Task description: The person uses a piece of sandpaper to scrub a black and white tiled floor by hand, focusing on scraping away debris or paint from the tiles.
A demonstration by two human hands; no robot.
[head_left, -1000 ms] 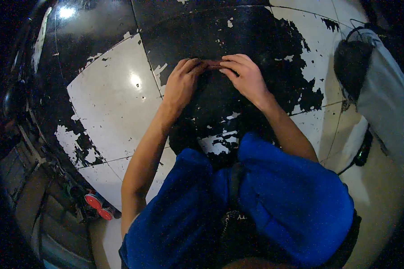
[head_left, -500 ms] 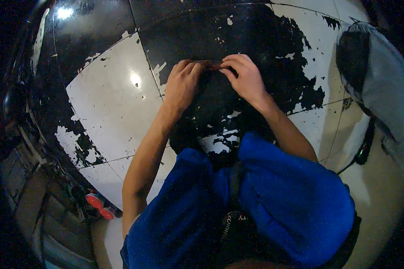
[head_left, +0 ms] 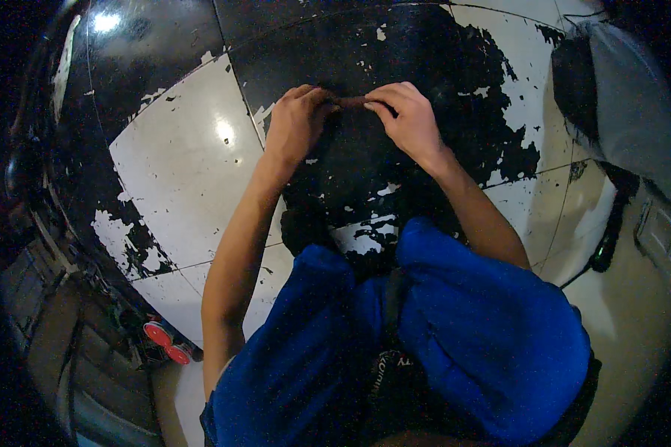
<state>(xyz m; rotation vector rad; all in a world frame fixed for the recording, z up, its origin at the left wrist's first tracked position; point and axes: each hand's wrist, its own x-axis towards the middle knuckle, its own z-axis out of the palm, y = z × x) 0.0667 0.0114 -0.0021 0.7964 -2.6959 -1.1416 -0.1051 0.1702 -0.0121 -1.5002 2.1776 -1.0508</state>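
Observation:
A thin reddish-brown strip or roll [head_left: 352, 102] is stretched between my two hands over the floor; its exact kind is too dark to make out. My left hand [head_left: 298, 123] has its fingers closed on the strip's left end, which they partly hide. At the other end, my right hand [head_left: 411, 119] pinches it between thumb and fingers. Only the short middle part shows. Beneath both hands lies tiled floor [head_left: 175, 141] with large worn black patches. My knees in blue cloth [head_left: 492, 320] are bent in front of me.
Grey cloth [head_left: 634, 97] with a dark part stands at the right, beside a black elongated object [head_left: 606, 231] with a cord. Two red discs [head_left: 165, 343] sit at lower left, next to dark frame-like gear along the left edge.
Both hands have moved slightly farther away, and the left has shifted left. More of the strip's middle shows between them. The grey cloth at the right has shifted and changed shape.

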